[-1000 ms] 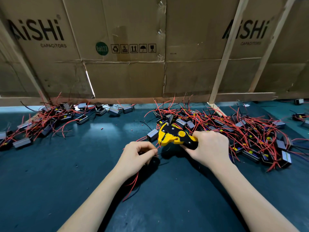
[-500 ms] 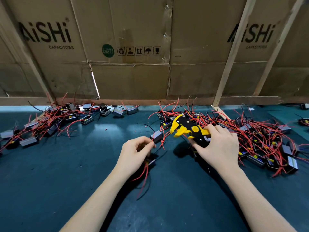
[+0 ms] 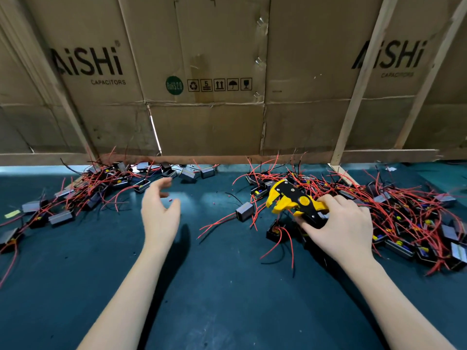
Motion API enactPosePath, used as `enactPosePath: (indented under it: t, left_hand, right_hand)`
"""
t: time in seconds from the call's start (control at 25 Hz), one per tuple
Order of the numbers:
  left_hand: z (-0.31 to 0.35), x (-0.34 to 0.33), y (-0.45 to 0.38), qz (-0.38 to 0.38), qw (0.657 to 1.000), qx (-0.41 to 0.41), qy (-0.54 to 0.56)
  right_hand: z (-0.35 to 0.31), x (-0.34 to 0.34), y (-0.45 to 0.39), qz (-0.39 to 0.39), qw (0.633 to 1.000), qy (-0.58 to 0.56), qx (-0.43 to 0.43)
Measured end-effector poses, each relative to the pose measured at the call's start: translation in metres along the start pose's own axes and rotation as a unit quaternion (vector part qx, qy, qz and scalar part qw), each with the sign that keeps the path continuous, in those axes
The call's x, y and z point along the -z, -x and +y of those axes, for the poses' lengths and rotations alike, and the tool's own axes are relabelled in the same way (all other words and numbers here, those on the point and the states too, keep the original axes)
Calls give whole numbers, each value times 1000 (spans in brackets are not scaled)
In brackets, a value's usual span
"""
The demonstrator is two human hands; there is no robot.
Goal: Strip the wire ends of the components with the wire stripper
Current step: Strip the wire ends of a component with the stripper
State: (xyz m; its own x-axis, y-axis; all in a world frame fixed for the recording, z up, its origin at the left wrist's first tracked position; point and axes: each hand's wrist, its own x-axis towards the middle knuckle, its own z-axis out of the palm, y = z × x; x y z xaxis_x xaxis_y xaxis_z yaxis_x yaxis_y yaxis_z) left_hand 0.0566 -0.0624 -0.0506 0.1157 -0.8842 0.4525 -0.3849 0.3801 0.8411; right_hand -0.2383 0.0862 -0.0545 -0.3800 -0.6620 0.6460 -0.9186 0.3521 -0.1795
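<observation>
The left hand (image 3: 159, 215) hovers over the mat with fingers loosely spread, holding nothing, near the left pile of components (image 3: 83, 193). The right hand (image 3: 338, 228) grips the handles of the yellow-and-black wire stripper (image 3: 294, 199) just above the right pile of components (image 3: 379, 213). The likely trouble: red leads there tangle densely, so the stripper's head could snag neighbouring wires or nick the wrong one.
</observation>
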Motion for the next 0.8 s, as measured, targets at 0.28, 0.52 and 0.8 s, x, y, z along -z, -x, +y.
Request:
enactPosePath:
  t: [0.28, 0.52, 0.8]
  left_hand:
    - [-41, 22, -78, -100, 879, 13, -466]
    - [-83, 54, -84, -41, 818, -26, -574]
    - [-23, 39, -50, -21, 993, -39, -109]
  right_hand:
    - [4, -4, 2, -1, 999, 5, 41]
    - [7, -5, -1, 16, 999, 6, 33]
    - [4, -2, -1, 8, 999, 7, 33]
